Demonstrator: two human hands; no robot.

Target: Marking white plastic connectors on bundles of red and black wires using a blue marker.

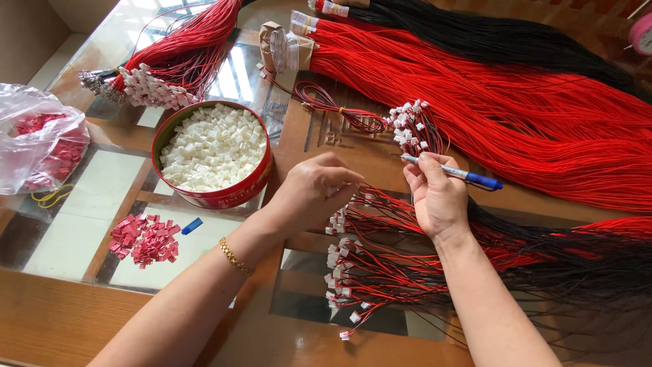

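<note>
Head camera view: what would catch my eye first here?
Thick sheaves of long red wires sweep across the table's right side. Left of centre sits a round red tin of small white plastic connectors. In the middle, the right hand holds a blue pen beside the left hand.

The left forearm comes in from the lower left, rising diagonally toward the middle, bare, with a thin gold bracelet at the wrist. The left hand is turned palm down, knuckles up, its fingers curled inward with the tips pinched together toward the right. The right forearm rises from the bottom right edge, also bare. The right hand stands upright with its back to the camera, thumb and fingers closed near the top in a pinching grip, close beside the left hand.
</note>
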